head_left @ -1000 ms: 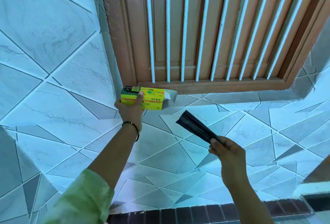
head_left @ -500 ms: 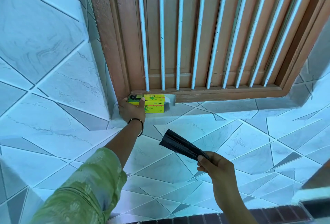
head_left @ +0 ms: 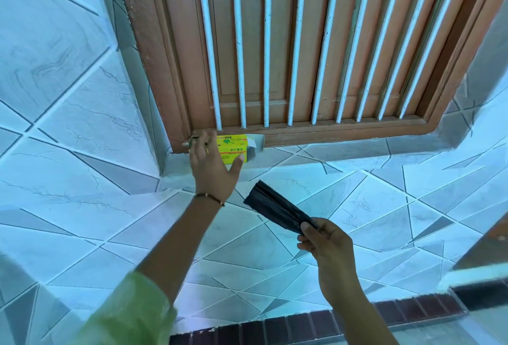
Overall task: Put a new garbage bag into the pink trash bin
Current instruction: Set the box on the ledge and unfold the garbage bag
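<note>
Folded black garbage bag [head_left: 277, 211]: flat, narrow, creased strip, slanting from lower right up to upper left, just below frame centre. Lower end pinched in right hand [head_left: 325, 243]; upper end free, fanned slightly.

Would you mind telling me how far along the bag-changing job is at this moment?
Early stage. Done: a folded black garbage bag is out of its box and pinched in the right hand. In hand: the left hand, fingers spread, rests at the yellow bag box on the tiled ledge beneath the barred window. Left: unfolding the bag and fitting it into the pink bin, which is not in view.
</note>
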The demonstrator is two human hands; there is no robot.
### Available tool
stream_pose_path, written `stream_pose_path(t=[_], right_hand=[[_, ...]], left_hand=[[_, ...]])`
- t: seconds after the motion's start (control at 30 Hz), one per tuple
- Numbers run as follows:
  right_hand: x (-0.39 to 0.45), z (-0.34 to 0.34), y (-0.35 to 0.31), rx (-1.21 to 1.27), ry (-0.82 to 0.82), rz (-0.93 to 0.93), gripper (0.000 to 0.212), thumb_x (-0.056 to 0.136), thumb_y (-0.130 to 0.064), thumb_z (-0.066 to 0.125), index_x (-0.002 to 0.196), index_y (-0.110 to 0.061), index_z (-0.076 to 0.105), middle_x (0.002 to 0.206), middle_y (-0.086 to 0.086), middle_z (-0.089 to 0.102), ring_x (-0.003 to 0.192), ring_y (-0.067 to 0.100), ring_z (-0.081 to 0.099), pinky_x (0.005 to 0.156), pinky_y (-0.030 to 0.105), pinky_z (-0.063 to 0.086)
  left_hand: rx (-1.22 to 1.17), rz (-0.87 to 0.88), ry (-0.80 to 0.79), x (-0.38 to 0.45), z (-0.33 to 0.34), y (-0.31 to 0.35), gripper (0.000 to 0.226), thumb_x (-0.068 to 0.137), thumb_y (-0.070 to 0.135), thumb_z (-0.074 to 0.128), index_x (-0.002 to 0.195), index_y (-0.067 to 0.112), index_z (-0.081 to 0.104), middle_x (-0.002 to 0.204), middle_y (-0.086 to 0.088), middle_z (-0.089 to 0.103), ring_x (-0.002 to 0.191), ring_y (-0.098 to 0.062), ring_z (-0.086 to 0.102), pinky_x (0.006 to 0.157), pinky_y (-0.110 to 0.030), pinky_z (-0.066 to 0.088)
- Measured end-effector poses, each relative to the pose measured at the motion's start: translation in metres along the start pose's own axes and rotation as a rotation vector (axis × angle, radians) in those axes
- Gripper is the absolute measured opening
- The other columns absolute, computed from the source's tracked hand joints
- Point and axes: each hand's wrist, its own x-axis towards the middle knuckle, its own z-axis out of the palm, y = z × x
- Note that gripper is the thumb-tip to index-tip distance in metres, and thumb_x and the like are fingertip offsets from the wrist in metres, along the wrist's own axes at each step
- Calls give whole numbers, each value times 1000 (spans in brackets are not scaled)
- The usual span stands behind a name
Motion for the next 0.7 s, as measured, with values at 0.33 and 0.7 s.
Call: stream_pose_path(t=[0.33,0.7], right_hand=[[-22,24,25,-76,-252,173,28,69,-11,72,93,-6,58,77,5,70,70,21,61,59,29,48],[-22,19,19,201,-538,403,43,72,-9,68,113,2,62,107,20,66,92,31,65,81,40,56]], left_hand=[[-824,-456,-351,-124,-21,19,13,82,8,65,83,20,70,85,-1,75,81,-20,69,83,-41,56],[-656,-362,-636,-133,-42,-5,17,84,22,65,98,14,71,100,-9,73,90,-20,68,81,-33,58]])
